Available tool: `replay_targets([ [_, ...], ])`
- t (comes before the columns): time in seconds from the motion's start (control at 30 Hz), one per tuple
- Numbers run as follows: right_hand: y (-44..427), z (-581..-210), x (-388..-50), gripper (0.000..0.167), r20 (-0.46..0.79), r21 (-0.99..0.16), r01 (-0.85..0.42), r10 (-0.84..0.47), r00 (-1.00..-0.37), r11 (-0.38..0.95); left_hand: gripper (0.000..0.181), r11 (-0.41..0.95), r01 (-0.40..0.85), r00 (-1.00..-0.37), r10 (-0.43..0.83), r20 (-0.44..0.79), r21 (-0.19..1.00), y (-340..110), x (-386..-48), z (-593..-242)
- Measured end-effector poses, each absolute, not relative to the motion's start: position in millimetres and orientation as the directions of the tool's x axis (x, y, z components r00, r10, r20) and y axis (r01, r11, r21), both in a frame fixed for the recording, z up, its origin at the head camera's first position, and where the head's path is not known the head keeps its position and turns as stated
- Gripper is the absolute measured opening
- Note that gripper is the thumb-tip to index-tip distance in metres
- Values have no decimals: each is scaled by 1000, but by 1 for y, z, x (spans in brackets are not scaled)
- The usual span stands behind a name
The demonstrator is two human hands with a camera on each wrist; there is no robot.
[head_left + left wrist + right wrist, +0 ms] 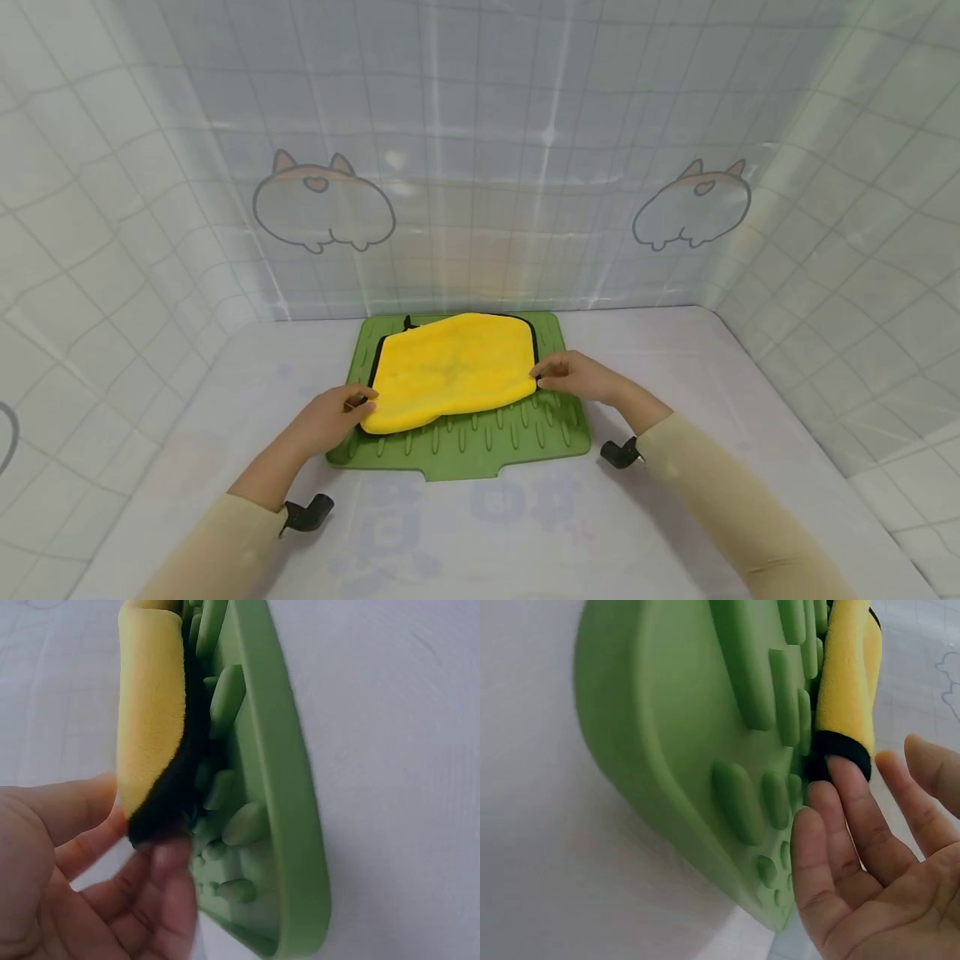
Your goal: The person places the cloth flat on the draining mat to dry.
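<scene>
A yellow plush cloth (453, 367) with black edging lies spread over a green ridged drying mat (465, 446), its near edge thick and rounded. My left hand (333, 417) pinches the cloth's near-left corner. In the left wrist view, the thumb is against the yellow face of the cloth (150, 697) and the other fingers are at its black side. At the near-right corner is my right hand (581, 377). The right wrist view shows its fingertips (840, 769) touching the cloth's black edge, the fingers fairly straight and the thumb apart from the cloth.
The mat lies on a pale printed tabletop (600, 533), its spout-like lip toward me. Gridded sheeting (480, 167) with cartoon animal prints rises behind and at both sides. A black wrist piece (309, 512) sits at the left cuff, another (621, 454) at the right.
</scene>
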State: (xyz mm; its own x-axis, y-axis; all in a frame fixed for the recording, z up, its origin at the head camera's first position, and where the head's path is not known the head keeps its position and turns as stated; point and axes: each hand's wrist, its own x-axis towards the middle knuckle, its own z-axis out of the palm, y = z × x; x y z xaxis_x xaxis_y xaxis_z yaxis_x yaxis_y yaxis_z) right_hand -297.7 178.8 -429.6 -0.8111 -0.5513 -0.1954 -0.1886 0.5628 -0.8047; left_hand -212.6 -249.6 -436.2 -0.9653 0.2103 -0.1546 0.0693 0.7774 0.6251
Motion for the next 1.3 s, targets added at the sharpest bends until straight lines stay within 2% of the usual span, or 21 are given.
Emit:
replay_targets([
  [0.2, 175, -436, -301, 25, -172, -823, -186, -548, -818, 536, 30, 721, 95, -973, 212, -88, 686, -252, -219, -443],
  [0.47, 165, -434, -303, 27, -8, -879, -208, -449, -894, 429, 36, 692, 77, -990, 139, -28, 718, -251, -219, -436],
  [0.77, 162, -424, -304, 38, 64, -934, -177, -342, -937, 312, 44, 666, 29, -998, 67, -21, 745, -250, -219, -428],
  [0.93, 163, -422, -304, 39, 56, -950, -153, -332, -942, 272, 49, 588, 46, -987, 151, -54, 807, -249, -217, -428],
  [1.07, 164, -421, -303, 45, 31, -960, -122, -337, -941, 253, 47, 513, 22, -956, 261, -132, 858, -250, -216, -433],
  [1.3, 173, -426, -299, 58, -43, -952, -76, -377, -925, 295, 44, 551, 20, -929, 318, -187, 834, -247, -213, -441],
])
